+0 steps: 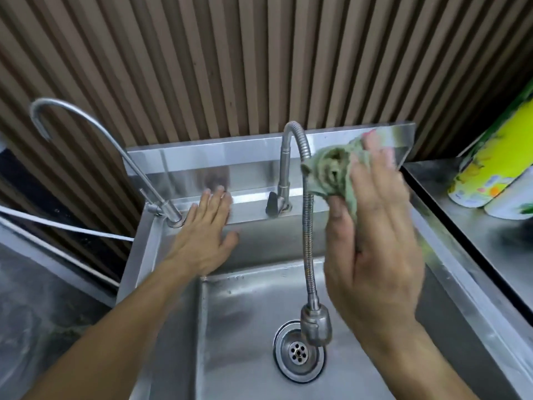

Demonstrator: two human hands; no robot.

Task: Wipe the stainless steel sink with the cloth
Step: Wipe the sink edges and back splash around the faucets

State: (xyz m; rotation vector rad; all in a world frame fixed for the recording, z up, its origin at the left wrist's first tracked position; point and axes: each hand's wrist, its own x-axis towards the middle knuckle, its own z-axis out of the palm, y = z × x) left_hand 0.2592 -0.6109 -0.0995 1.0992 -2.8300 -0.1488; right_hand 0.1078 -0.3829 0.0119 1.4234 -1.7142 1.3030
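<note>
Both hands are seen over the sink (253, 287). A bunched green cloth (334, 171) is pinched between thumb and straight fingers of the right hand (375, 243), raised beside the flexible tap (306, 215). The left hand (206, 229) is laid flat, fingers spread, on the back ledge near a thin gooseneck tap (86, 122). A slatted brown wall (230, 62) is seen behind; the drain (298, 351) lies below.

No readable text or labels.
</note>
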